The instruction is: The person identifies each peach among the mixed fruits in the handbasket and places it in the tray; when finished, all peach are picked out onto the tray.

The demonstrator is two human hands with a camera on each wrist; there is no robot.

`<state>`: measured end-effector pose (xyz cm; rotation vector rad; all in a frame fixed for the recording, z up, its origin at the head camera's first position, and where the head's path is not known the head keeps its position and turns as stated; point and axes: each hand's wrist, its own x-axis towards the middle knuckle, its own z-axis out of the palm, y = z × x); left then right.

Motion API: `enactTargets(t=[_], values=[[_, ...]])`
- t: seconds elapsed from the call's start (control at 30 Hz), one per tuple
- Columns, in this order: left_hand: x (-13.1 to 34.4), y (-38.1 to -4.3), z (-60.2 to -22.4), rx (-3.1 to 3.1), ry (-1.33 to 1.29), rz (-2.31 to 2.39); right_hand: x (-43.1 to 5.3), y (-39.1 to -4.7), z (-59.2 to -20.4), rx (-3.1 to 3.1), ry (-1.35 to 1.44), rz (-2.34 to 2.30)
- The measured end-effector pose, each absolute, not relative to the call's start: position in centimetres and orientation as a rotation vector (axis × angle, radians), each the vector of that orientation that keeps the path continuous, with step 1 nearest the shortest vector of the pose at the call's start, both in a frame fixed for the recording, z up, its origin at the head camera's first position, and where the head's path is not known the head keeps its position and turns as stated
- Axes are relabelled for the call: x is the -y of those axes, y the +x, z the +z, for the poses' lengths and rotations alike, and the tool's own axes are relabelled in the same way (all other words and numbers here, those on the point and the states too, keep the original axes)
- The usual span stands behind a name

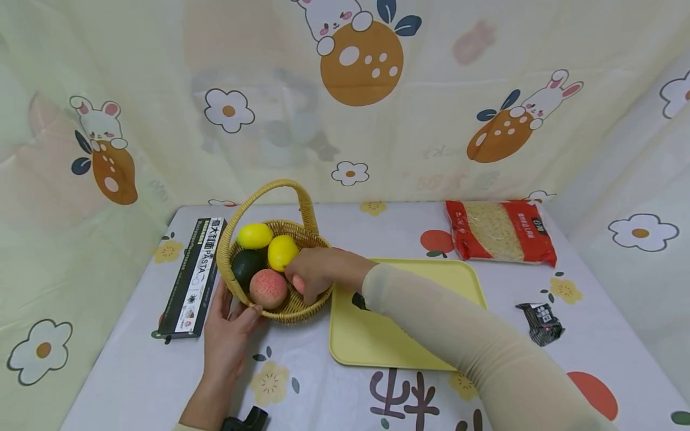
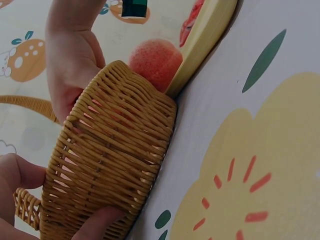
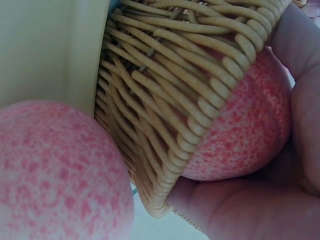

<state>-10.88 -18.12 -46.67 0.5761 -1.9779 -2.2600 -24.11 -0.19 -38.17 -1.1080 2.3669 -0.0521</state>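
Observation:
My left hand (image 1: pixel 229 335) grips the near left side of a wicker basket (image 1: pixel 293 310), thumb at its rim. Inside lie two lemons (image 1: pixel 254 236), a dark green avocado-like fruit (image 1: pixel 247 269) and a peach (image 1: pixel 268 289). My right hand (image 1: pixel 315 269) reaches over the basket's right rim, its fingers curled round another peach (image 3: pixel 250 120) at the inner wall; the hand mostly hides that peach in the head view. A further peach (image 3: pixel 60 175) sits outside the basket, by the yellow tray (image 1: pixel 372 350); my right arm covers it in the head view.
Left of the basket lies a black pasta box (image 1: pixel 190 278). A red bag of grain (image 1: pixel 498 232) rests at the back right. A small black packet (image 1: pixel 541 323) is right of the tray. Under my right sleeve, a dark object (image 1: pixel 359 301) partly shows on the tray.

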Motion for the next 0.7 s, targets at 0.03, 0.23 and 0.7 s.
enactTargets(t=[0.03,0.23,0.7], values=[[18.12,-10.89,-46.67,1.980,0.575,-2.259,0.14,-24.10,-38.12,-2.365,-1.113,-0.053],[18.11,-10.92,-46.71,1.983,0.557,-2.254,-0.15,-24.21,-37.99,-2.347,-1.128,-0.098],[18.18,-10.85,-46.63,1.998,0.565,-2.246,-0.73,-24.35,-37.87,-2.339,-1.160,-0.205]])
